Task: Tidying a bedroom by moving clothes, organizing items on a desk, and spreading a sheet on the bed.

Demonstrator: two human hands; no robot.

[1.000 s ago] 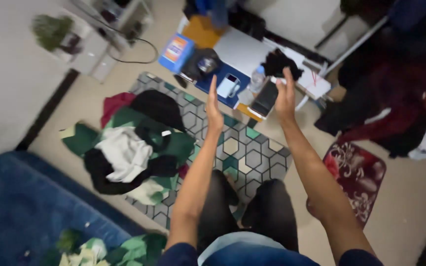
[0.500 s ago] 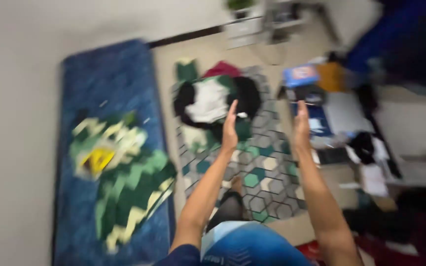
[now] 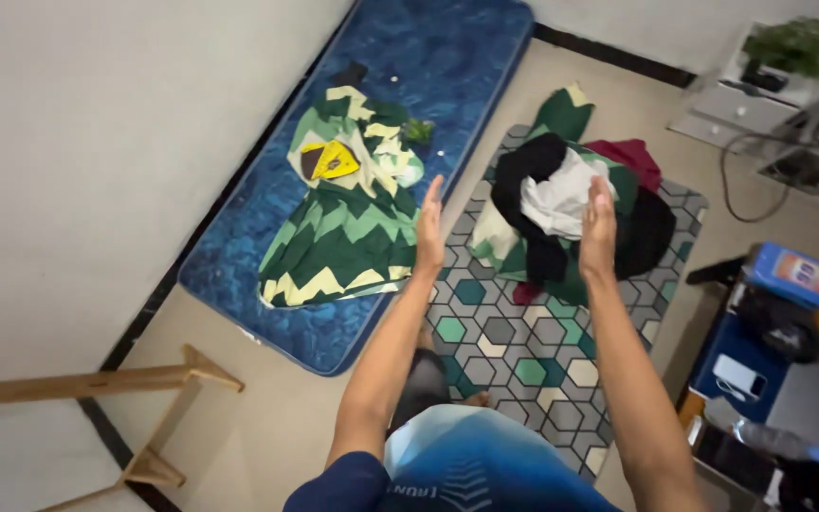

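Both my arms reach forward with flat palms facing each other, and neither holds anything. My left hand (image 3: pixel 429 228) hovers over the edge between a blue mattress (image 3: pixel 267 218) and a hexagon-patterned rug (image 3: pixel 523 341). My right hand (image 3: pixel 598 228) is above a pile of clothes (image 3: pixel 571 209) in black, white, green and dark red lying on the rug. A green and cream zigzag blanket (image 3: pixel 343 228) with a yellow patch lies on the mattress, left of my left hand.
A wooden frame (image 3: pixel 135 398) stands by the wall at lower left. A white drawer unit with a plant (image 3: pixel 770 85) is at the upper right with a cable beside it. A low table (image 3: pixel 770 370) with a blue box, a phone and a bottle sits at right.
The view has swung from the cluttered low table round to the mattress and clothes pile. My hands keep the same raised, palms-facing pose and hold nothing.
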